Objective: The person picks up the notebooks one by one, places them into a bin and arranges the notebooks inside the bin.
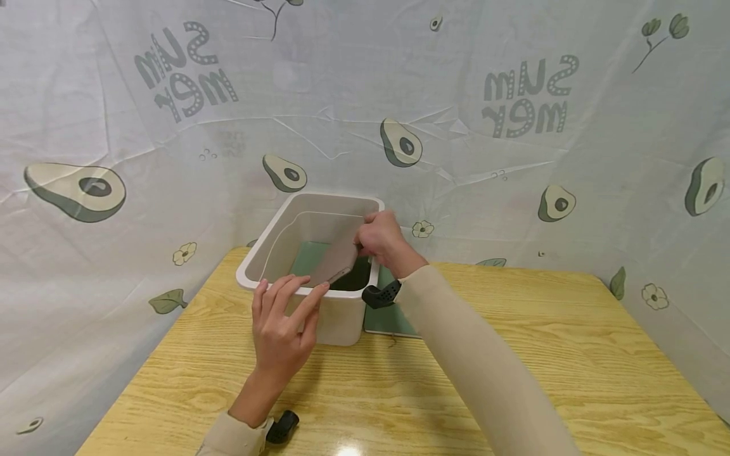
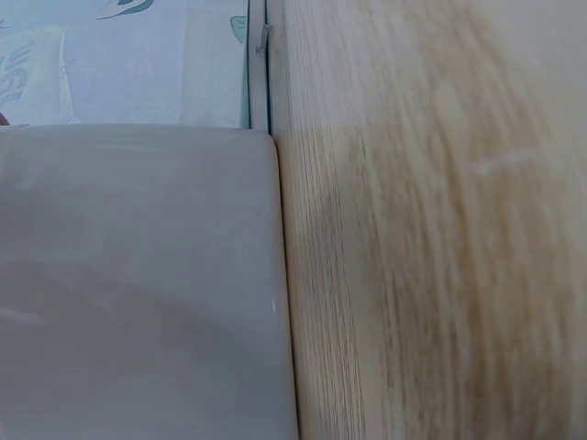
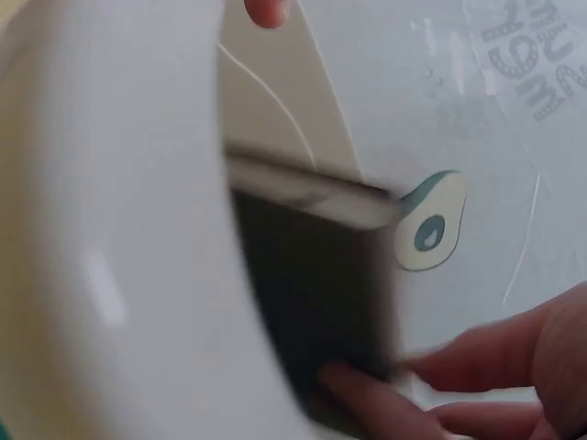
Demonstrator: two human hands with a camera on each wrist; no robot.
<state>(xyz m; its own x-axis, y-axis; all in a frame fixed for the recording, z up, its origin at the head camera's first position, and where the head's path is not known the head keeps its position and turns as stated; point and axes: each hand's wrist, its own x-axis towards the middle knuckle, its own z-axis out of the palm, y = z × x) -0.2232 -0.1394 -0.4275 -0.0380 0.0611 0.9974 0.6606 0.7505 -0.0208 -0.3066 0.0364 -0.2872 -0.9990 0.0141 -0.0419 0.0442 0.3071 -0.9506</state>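
A white plastic bin (image 1: 336, 316) stands on the wooden table. My right hand (image 1: 383, 237) pinches a thin, flat tablet (image 1: 333, 256) by its edge, tilted inside the bin's opening. Its pinkish-grey back shows in the head view, while the right wrist view shows its dark face (image 3: 312, 284) with thumb and finger at the lower corner. At the front rim my left hand (image 1: 285, 332) rests with fairly straight fingers, the index tip close to the tablet's lower edge; whether they touch I cannot tell. Something flat and green (image 1: 308, 254) lies inside the bin, partly hidden.
A green book-like item (image 1: 393, 320) lies on the table against the bin's right side, partly covered by my right wrist. Behind the table (image 1: 513, 329) hangs a pale sheet (image 1: 342, 82) printed with avocados. Each wrist wears a black band (image 1: 381, 296).
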